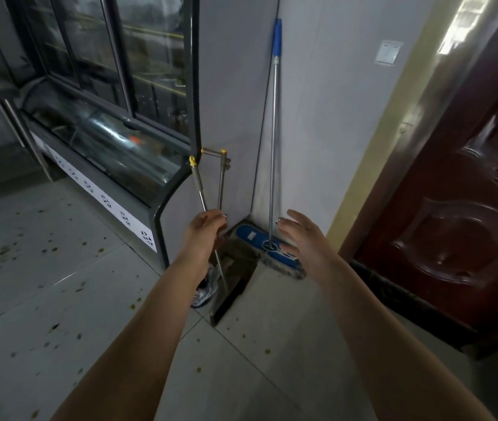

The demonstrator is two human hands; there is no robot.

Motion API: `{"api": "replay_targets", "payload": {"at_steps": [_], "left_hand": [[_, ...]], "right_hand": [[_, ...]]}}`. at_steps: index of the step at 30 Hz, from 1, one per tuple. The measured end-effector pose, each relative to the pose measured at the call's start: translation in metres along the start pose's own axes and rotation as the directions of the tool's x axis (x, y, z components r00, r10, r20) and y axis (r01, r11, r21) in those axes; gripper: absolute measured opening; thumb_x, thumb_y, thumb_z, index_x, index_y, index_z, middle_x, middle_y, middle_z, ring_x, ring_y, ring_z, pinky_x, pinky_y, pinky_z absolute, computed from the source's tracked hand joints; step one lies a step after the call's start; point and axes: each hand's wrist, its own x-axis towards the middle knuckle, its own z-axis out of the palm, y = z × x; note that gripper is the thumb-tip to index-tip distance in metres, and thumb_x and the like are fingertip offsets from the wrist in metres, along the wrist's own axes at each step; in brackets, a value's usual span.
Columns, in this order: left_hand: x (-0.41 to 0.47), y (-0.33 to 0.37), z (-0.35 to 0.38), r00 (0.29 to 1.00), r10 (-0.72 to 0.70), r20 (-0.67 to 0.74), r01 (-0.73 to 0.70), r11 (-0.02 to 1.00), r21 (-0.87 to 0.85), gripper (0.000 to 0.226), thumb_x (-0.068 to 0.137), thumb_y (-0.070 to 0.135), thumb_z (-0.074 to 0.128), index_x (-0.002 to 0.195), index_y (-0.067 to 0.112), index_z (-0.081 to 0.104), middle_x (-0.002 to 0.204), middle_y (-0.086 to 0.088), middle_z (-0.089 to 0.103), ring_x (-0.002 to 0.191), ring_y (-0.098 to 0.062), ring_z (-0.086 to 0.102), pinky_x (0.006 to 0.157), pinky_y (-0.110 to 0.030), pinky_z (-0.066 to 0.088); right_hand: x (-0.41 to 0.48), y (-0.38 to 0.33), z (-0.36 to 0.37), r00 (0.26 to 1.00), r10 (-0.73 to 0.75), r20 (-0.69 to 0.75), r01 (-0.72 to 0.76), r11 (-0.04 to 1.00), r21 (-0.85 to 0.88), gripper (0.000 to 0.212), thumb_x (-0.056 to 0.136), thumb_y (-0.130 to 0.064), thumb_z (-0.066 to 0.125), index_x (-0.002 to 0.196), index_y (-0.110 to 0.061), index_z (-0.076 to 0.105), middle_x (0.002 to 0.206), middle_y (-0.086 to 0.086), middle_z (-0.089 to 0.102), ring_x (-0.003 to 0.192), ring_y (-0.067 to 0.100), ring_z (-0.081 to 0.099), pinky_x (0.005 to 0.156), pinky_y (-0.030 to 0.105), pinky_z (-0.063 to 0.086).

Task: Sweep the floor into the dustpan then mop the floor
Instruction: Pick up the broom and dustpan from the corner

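A flat mop stands upright in the wall corner, its steel pole (pixel 273 141) tipped with a blue grip and its blue head (pixel 259 241) lying on the floor. To its left a metal dustpan (pixel 231 287) stands on the tiles with a broom head (pixel 206 288) beside it. Two steel handles with yellow tips (pixel 221 180) rise from them. My left hand (pixel 206 229) grips these handles at mid height. My right hand (pixel 300 235) hovers open just right of the mop pole, fingers spread, not touching it.
A glass display fridge (pixel 104 147) runs along the left. A dark red door (pixel 454 208) fills the right, with a light switch (pixel 389 53) on the wall. Scattered crumbs and dirt (pixel 50 247) dot the grey floor tiles at left and near my arms.
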Motion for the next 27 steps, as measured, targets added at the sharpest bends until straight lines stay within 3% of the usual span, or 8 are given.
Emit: {"api": "replay_targets", "payload": {"at_steps": [8,11,16,27], "left_hand": [[0.054,0.019,0.029,0.997,-0.009,-0.072,0.007,1.000,-0.026,0.016,0.092,0.013,0.055,0.107,0.018,0.058,0.112,-0.008,0.062,0.108,-0.021,0.058,0.099,-0.040,0.046],[0.065,0.023,0.040,0.993,0.008,-0.117,-0.012,0.999,-0.031,0.011,0.092,0.013,0.056,0.094,0.024,0.059,0.110,-0.005,0.063,0.106,-0.018,0.060,0.097,-0.037,0.048],[0.072,0.026,0.064,0.980,0.039,-0.196,-0.049,0.998,-0.048,0.012,0.092,0.013,0.056,0.091,0.025,0.058,0.102,0.000,0.063,0.106,-0.016,0.060,0.099,-0.037,0.047],[0.078,0.022,0.127,0.955,0.061,-0.290,-0.091,0.991,-0.094,0.010,0.091,0.013,0.058,0.099,0.020,0.059,0.116,-0.006,0.062,0.109,-0.016,0.059,0.098,-0.037,0.048]], "right_hand": [[0.074,-0.023,-0.004,0.997,-0.020,0.070,0.027,0.994,-0.104,0.051,0.094,-0.013,0.057,0.142,-0.012,0.039,0.129,0.003,0.049,0.120,0.019,0.049,0.101,0.033,0.044],[0.098,-0.027,-0.010,0.991,-0.047,0.121,0.070,0.980,-0.187,0.047,0.095,-0.009,0.054,0.140,-0.009,0.042,0.145,0.004,0.041,0.129,0.019,0.045,0.106,0.037,0.043],[0.125,-0.042,-0.024,0.977,-0.003,0.212,0.025,0.995,-0.101,0.055,0.094,-0.017,0.058,0.144,-0.015,0.036,0.133,0.002,0.047,0.129,0.019,0.044,0.103,0.034,0.044],[0.167,-0.060,-0.068,0.947,-0.021,0.319,0.064,0.990,-0.126,0.056,0.094,-0.018,0.057,0.145,-0.015,0.035,0.146,0.005,0.040,0.131,0.020,0.043,0.093,0.028,0.045]]}}
